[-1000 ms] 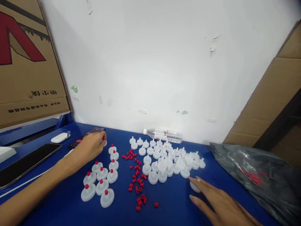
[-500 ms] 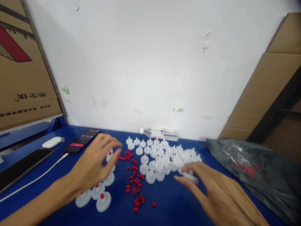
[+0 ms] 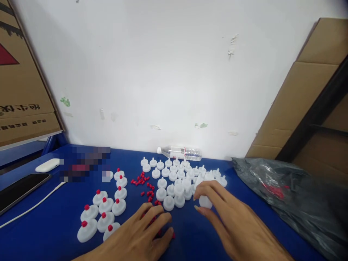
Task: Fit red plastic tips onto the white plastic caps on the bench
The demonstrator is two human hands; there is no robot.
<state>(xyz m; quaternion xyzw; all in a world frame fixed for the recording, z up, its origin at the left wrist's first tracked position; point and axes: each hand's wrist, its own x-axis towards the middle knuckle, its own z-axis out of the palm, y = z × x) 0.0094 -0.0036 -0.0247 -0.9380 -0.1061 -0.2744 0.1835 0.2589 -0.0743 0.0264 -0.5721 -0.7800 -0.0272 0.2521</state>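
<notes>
My right hand (image 3: pixel 233 224) grips a white plastic cap (image 3: pixel 206 201) between thumb and fingers, just in front of a pile of plain white caps (image 3: pixel 179 177). My left hand (image 3: pixel 141 233) rests palm down over the scattered small red plugs (image 3: pixel 144 183), fingers curled onto them; whether it holds one is hidden. To its left stand several white caps fitted with red plugs (image 3: pixel 104 208) in loose rows on the blue table (image 3: pixel 40 224).
A clear water bottle (image 3: pixel 179 153) lies against the white wall. A black plastic bag (image 3: pixel 293 195) sits at right, below leaning cardboard (image 3: pixel 307 94). At left lie a dark tablet (image 3: pixel 19 190), a white cable (image 3: pixel 32 206), a white case (image 3: pixel 47 165) and a blurred-out phone (image 3: pixel 84 164).
My left hand came back from the far left rows to the red plugs near the front. My right hand moved left and picked up a white cap from the table.
</notes>
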